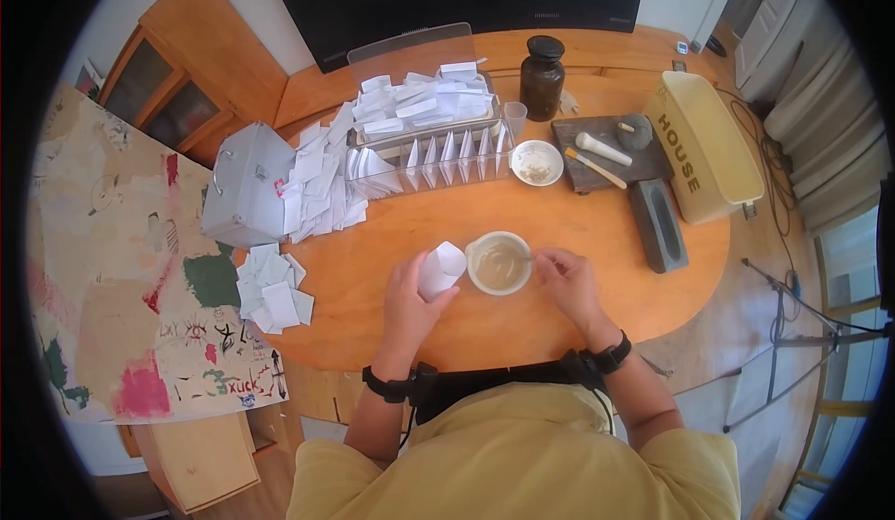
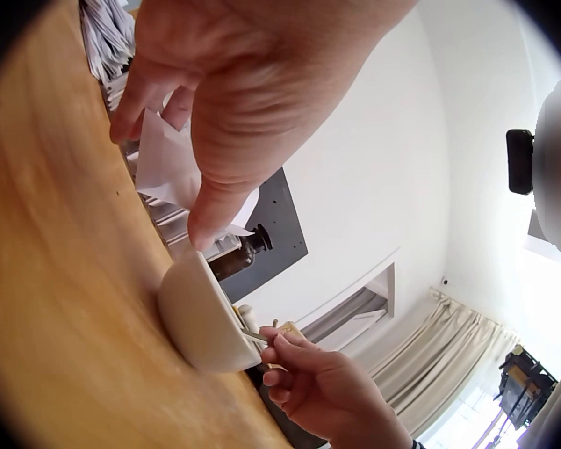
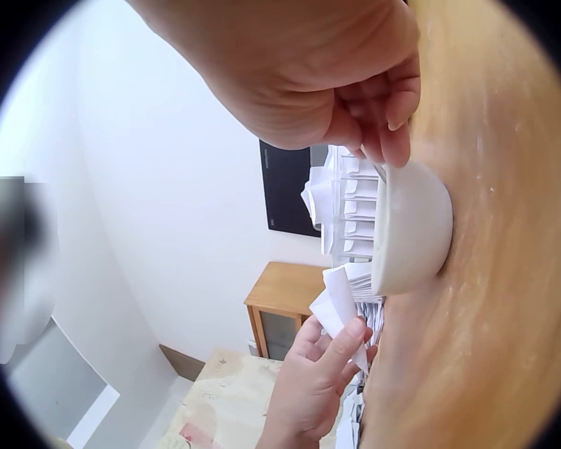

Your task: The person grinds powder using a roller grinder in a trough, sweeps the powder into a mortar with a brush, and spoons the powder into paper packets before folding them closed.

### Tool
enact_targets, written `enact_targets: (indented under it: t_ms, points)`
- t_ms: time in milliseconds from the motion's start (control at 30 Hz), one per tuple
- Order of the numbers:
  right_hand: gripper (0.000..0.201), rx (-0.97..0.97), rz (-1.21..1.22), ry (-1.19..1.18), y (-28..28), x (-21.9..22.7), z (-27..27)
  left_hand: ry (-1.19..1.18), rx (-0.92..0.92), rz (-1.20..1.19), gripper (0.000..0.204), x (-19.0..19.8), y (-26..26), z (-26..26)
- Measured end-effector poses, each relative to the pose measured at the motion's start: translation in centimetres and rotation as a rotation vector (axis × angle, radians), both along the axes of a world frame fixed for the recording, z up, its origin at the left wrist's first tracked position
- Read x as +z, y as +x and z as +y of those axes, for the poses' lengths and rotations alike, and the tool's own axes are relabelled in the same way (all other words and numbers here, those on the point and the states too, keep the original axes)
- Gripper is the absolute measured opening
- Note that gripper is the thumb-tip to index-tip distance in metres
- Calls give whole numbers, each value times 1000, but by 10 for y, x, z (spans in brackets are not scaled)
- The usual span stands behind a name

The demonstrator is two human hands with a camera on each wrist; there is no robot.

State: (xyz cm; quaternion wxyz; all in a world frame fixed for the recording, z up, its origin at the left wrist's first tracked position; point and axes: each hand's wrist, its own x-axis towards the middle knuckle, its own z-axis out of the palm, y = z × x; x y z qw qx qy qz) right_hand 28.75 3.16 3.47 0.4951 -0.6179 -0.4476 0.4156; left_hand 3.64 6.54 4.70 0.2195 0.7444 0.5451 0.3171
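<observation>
Paper pouch (image 1: 443, 269) is in the left hand (image 1: 408, 304), its thumb and fingers curled round the sides, just left of the white bowl (image 2: 198, 313) on the table (image 1: 373, 315). The right hand (image 1: 571, 287) pinches a thin tool (image 2: 253, 334) at the bowl's other side, fingertips close together.

The pouch should be very light and soft, easy to crease or crush, and it may slip if the grip is slack. It is best held low by its sides, with thumb and fingers spread, so that the top keeps its shape. The bowl looks like glazed ceramic: stiff, smooth, much heavier than the paper and liable to chip. A hold on its outer wall, below the rim, would steady it. The tool looks stiff, but so slim that it could roll between fingertips; a pinch well back from the bowl would suit it.

The head view alone looks down into the bowl, showing pale streaks across a brownish inside; whether this is powder or paste cannot be told. The left wrist view shows the tool reaching over the rim, a part the head view barely gives. The right wrist view shows the left thumb lying against the paper's face and the bowl's base resting on the wood. None shows what, if anything, the pouch contains.
</observation>
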Motion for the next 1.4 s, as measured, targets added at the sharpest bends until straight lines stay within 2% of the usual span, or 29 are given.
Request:
enact_targets:
  t_ms: [167,267,367,667,767,867,967,1067,1167,1267,1400]
  points:
    - [14,71,149,-74,7,-15,0,-6,-12,2,65,-1,1,-1]
    - [14,49,339,-213,8,-7,-2,-8,-28,7,65,1,3,-2]
    - [15,2,426,-263,12,-8,-2,16,-44,4,65,-1,4,-2]
    - [15,38,428,-90,8,25,2,1,-71,13,65,-1,11,-5]
    - [15,62,379,-73,-7,34,3,18,-112,-12,65,0,15,-6]
    - [13,90,218,12,-22,29,0,-19,-134,-70,65,0,19,-8]
    - [14,189,-223,277,-26,40,-7,-80,-119,-114,64,0,20,-10]
    - [16,207,-332,480,-26,43,-10,-145,-121,-167,64,-6,19,-10]
    - [14,167,-284,507,-19,48,-12,-241,-99,-229,66,-5,19,-10]
    - [14,43,-297,389,-9,45,-13,-224,-99,-298,69,-22,13,-6]
    - [12,-44,-143,154,-3,28,-13,-115,-145,-331,72,-33,9,-5]
